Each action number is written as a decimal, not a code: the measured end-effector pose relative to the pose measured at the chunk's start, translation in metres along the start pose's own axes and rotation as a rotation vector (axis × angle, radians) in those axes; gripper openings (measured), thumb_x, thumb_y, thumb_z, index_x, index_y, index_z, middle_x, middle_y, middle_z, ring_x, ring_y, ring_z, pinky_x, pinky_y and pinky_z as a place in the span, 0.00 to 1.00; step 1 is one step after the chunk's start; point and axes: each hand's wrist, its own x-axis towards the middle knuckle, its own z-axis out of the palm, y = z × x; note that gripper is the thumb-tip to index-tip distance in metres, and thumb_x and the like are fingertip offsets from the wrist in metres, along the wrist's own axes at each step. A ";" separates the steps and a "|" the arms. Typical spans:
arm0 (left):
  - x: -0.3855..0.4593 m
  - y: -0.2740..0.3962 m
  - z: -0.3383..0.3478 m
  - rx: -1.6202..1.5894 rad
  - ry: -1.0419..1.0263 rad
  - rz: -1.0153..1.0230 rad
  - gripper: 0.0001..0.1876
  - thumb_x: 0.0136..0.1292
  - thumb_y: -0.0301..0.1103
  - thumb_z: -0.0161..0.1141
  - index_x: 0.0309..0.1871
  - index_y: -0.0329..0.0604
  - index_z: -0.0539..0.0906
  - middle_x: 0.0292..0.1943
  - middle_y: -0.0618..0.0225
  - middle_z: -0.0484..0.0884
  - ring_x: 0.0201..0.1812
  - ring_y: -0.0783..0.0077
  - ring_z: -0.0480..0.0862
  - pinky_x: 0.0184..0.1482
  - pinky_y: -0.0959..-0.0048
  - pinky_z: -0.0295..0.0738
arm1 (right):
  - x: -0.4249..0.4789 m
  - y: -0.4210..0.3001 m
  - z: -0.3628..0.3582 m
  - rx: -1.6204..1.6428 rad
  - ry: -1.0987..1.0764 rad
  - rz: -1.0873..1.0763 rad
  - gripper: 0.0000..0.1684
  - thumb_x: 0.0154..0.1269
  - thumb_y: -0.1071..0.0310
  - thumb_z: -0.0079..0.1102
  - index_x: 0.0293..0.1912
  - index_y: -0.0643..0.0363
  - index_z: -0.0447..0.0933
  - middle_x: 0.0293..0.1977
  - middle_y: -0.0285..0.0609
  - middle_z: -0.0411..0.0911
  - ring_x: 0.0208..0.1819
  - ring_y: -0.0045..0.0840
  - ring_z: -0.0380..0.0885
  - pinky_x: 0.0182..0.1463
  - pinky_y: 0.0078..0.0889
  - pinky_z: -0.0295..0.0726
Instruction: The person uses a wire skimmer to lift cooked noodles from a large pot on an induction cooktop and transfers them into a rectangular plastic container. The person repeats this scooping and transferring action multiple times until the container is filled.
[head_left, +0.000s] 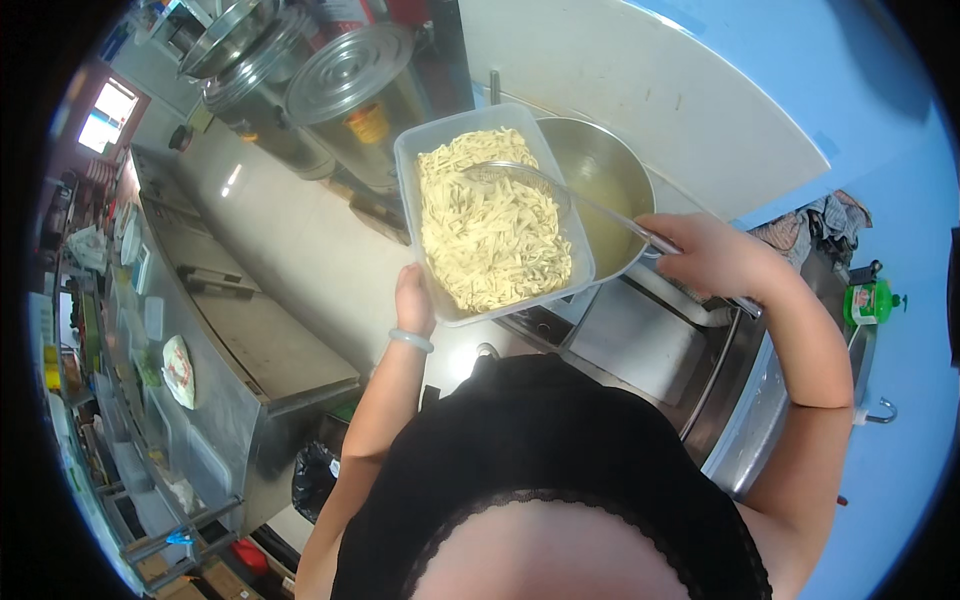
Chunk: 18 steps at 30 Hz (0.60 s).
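My left hand (414, 300) grips the near left side of a clear plastic tub (517, 306), its fingers hidden beneath. Pale yellow strips, like flat noodles or shredded tofu skin (487, 232), fill much of the tub. My right hand (709, 255) is closed around the handle of a wire-mesh strainer (525, 176). The strainer's bowl lies in the tub over the strips. Partly behind the tub is a large steel pot (641, 187) with cloudy yellowish liquid (600, 202) in it; the tub overlaps its left rim.
Lidded steel drums (352, 75) stand at the far left of the pot. A steel counter (225, 375) with containers and a bag runs along the left. On the right are a sink edge (750, 450), a green bottle (870, 302), cloths (832, 214) and a wall hook (881, 412).
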 end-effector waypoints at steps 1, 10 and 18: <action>-0.003 0.003 0.004 -0.010 -0.002 -0.006 0.08 0.64 0.33 0.43 0.36 0.38 0.70 0.34 0.69 0.71 0.38 0.75 0.70 0.45 0.75 0.65 | -0.004 -0.004 0.001 -0.099 0.052 0.005 0.26 0.54 0.73 0.46 0.55 0.60 0.66 0.26 0.50 0.75 0.24 0.36 0.75 0.32 0.34 0.74; -0.006 0.006 -0.002 -0.048 -0.026 -0.040 0.06 0.63 0.32 0.43 0.35 0.39 0.69 0.33 0.69 0.71 0.37 0.75 0.70 0.45 0.76 0.66 | 0.023 0.037 0.056 -0.108 0.371 -0.223 0.28 0.56 0.69 0.51 0.57 0.61 0.62 0.29 0.57 0.75 0.31 0.47 0.75 0.38 0.41 0.72; -0.003 -0.003 -0.002 0.066 0.036 -0.005 0.06 0.63 0.33 0.45 0.34 0.41 0.69 0.30 0.72 0.70 0.34 0.79 0.69 0.40 0.78 0.65 | 0.137 0.118 0.180 0.195 1.017 -0.416 0.16 0.55 0.70 0.56 0.43 0.64 0.66 0.35 0.54 0.70 0.37 0.44 0.72 0.39 0.36 0.71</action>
